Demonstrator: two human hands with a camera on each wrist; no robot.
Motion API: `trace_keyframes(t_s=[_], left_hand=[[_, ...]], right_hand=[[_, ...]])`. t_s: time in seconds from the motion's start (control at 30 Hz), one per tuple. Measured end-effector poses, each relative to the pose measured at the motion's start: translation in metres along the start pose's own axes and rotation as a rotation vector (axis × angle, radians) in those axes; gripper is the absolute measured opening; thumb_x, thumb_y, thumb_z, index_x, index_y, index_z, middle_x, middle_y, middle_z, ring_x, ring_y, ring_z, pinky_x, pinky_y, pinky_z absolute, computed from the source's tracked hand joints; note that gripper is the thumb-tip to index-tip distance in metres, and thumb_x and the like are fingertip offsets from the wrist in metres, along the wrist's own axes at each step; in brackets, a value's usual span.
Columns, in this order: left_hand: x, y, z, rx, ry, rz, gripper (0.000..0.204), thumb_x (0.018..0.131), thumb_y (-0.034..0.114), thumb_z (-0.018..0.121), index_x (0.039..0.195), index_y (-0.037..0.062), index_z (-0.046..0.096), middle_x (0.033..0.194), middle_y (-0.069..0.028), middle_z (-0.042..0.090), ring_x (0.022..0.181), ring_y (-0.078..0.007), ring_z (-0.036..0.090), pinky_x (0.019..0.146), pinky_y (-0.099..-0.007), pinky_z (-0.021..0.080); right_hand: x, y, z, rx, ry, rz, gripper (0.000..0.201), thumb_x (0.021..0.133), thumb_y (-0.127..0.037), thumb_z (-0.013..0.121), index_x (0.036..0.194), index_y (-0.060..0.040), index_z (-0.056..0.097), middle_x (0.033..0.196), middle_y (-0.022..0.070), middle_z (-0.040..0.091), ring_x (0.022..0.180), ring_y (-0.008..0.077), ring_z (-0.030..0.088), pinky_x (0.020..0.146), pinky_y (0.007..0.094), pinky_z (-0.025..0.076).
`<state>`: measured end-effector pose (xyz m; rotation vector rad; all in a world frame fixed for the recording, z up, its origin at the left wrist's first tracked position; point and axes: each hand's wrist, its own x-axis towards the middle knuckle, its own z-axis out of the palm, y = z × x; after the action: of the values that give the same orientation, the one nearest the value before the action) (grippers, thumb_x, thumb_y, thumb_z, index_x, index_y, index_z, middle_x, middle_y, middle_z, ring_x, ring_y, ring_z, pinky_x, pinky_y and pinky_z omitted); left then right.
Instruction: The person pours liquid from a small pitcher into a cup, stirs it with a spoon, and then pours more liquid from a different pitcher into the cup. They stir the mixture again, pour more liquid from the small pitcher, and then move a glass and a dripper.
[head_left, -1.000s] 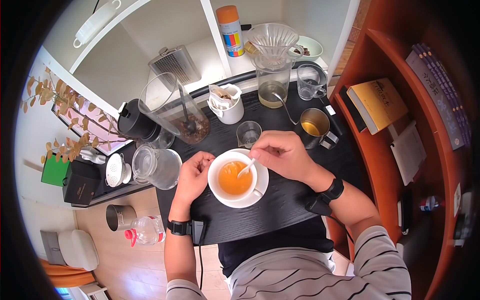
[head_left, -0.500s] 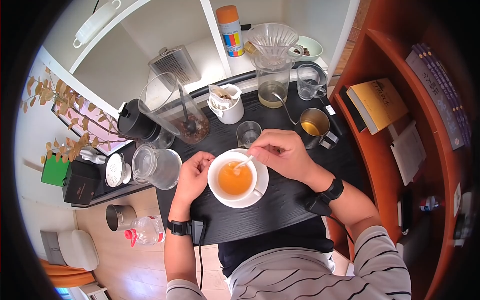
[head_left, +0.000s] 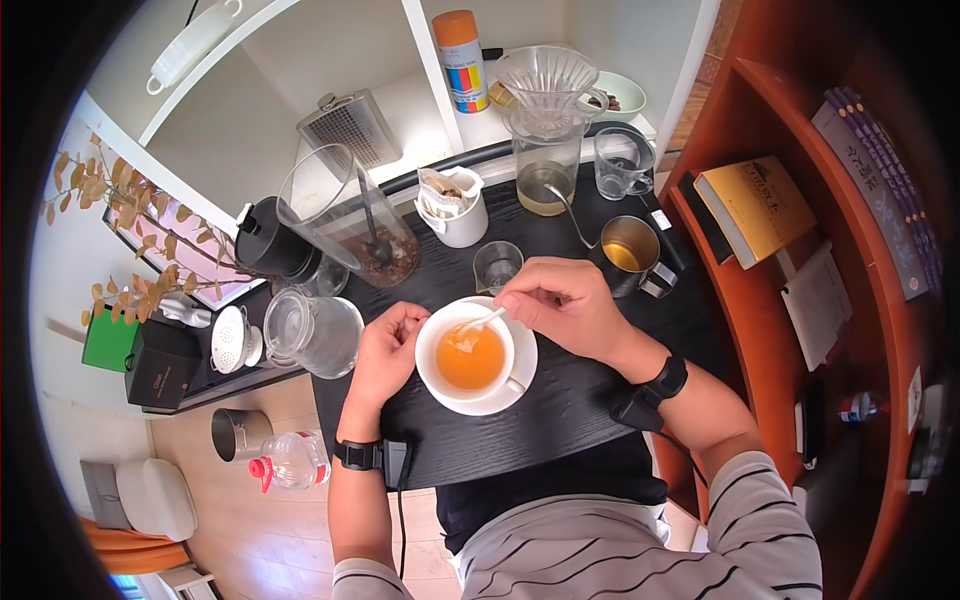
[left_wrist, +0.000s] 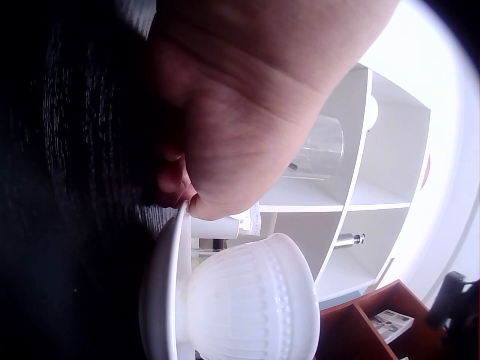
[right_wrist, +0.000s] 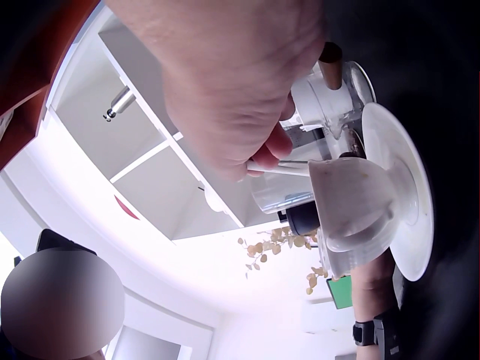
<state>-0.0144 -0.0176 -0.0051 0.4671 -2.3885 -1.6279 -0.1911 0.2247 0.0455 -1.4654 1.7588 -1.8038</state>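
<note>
A white cup of orange-brown liquid stands on a white saucer on the black table. My right hand pinches the handle end of a white spoon, whose other end dips into the liquid. In the right wrist view the spoon leans over the rim of the cup. On the other side, my left hand pinches the saucer's edge between thumb and curled fingers; the left wrist view shows this hand at the saucer.
Behind the cup stand a small glass beaker, a white mug and a metal pitcher. A glass jug is at the left, near a tall clear container. A glass server stands farther back.
The spoon has swung in the cup from near its middle toward the far left side, and its angle is flatter. The left hand, cup and saucer have stayed in place.
</note>
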Motion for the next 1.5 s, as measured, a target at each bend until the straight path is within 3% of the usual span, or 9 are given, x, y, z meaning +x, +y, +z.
trace_keyframes(t_s=[0.13,0.2,0.53,0.8,0.9,1.13,1.2,1.33,1.5], left_hand=[[-0.0005,0.0021,0.0006,-0.004,0.003,-0.002,0.012,0.108,0.010,0.063,0.108,0.0002,0.071,0.078,0.0077,0.062,0.070,0.0005,0.050,0.062,-0.0198,0.041],[0.0000,-0.0002,0.0006,0.000,0.006,-0.003,0.012,0.108,0.010,0.063,0.108,0.0003,0.071,0.078,0.0078,0.061,0.070,0.0005,0.050,0.062,-0.0198,0.041],[0.0000,-0.0017,-0.0004,0.015,0.001,0.004,0.013,0.108,0.010,0.062,0.109,0.0006,0.071,0.077,0.0075,0.061,0.069,0.0006,0.049,0.061,-0.0199,0.041],[-0.0003,-0.0015,0.0004,-0.010,0.003,-0.003,0.013,0.109,0.010,0.062,0.109,0.0004,0.071,0.077,0.0076,0.061,0.069,0.0007,0.049,0.061,-0.0198,0.041],[-0.0002,-0.0006,0.0002,-0.017,-0.004,-0.003,0.013,0.108,0.010,0.062,0.108,0.0003,0.071,0.077,0.0075,0.061,0.069,0.0007,0.049,0.061,-0.0199,0.041],[0.0008,-0.0044,-0.0003,0.005,0.006,0.010,0.011,0.107,0.009,0.064,0.108,0.0004,0.071,0.077,0.0075,0.061,0.068,0.0004,0.049,0.061,-0.0203,0.040],[0.0006,-0.0044,-0.0004,0.000,0.006,0.008,0.011,0.107,0.009,0.064,0.108,0.0005,0.071,0.077,0.0075,0.061,0.068,0.0003,0.049,0.061,-0.0202,0.040],[0.0004,-0.0034,0.0003,-0.029,0.002,0.000,0.012,0.108,0.010,0.064,0.109,0.0007,0.071,0.077,0.0076,0.061,0.069,0.0002,0.049,0.061,-0.0201,0.041],[0.0002,-0.0036,0.0000,-0.029,0.001,0.001,0.012,0.108,0.010,0.064,0.109,0.0007,0.071,0.078,0.0077,0.061,0.069,0.0003,0.049,0.062,-0.0199,0.041]], right_hand=[[-0.0029,0.0081,0.0016,0.098,-0.020,-0.012,0.011,0.099,-0.011,0.080,0.103,-0.0014,0.082,0.082,0.0033,0.073,0.067,0.0056,0.061,0.058,0.0226,0.044],[-0.0024,0.0010,0.0006,0.074,-0.145,-0.001,0.011,0.098,-0.013,0.080,0.102,-0.0035,0.081,0.080,0.0019,0.069,0.063,0.0069,0.054,0.057,0.0255,0.041],[-0.0001,0.0037,0.0034,-0.002,-0.016,-0.072,0.009,0.098,-0.009,0.079,0.103,-0.0020,0.082,0.082,0.0038,0.073,0.066,0.0061,0.057,0.058,0.0236,0.043],[-0.0021,0.0010,0.0041,0.058,-0.137,-0.087,0.010,0.097,-0.013,0.080,0.102,-0.0040,0.080,0.078,0.0013,0.068,0.061,0.0078,0.051,0.055,0.0269,0.039],[-0.0014,0.0016,0.0051,0.063,-0.088,-0.066,0.012,0.098,-0.011,0.080,0.102,0.0000,0.081,0.082,0.0049,0.072,0.064,0.0061,0.058,0.058,0.0235,0.043],[-0.0022,0.0047,0.0009,0.015,-0.030,-0.012,0.011,0.099,-0.010,0.079,0.103,0.0000,0.081,0.086,0.0046,0.073,0.066,0.0059,0.058,0.059,0.0238,0.044],[-0.0031,0.0053,0.0035,0.072,-0.053,-0.038,0.010,0.097,-0.012,0.080,0.099,-0.0026,0.079,0.078,0.0014,0.068,0.061,0.0071,0.051,0.055,0.0266,0.039],[-0.0022,0.0001,0.0032,0.096,-0.143,-0.044,0.010,0.097,-0.012,0.080,0.099,-0.0025,0.079,0.078,0.0011,0.068,0.061,0.0073,0.051,0.055,0.0270,0.039],[-0.0007,0.0031,0.0073,0.060,0.005,-0.063,0.010,0.098,-0.012,0.079,0.101,-0.0020,0.079,0.078,0.0014,0.068,0.063,0.0064,0.053,0.057,0.0246,0.041]])
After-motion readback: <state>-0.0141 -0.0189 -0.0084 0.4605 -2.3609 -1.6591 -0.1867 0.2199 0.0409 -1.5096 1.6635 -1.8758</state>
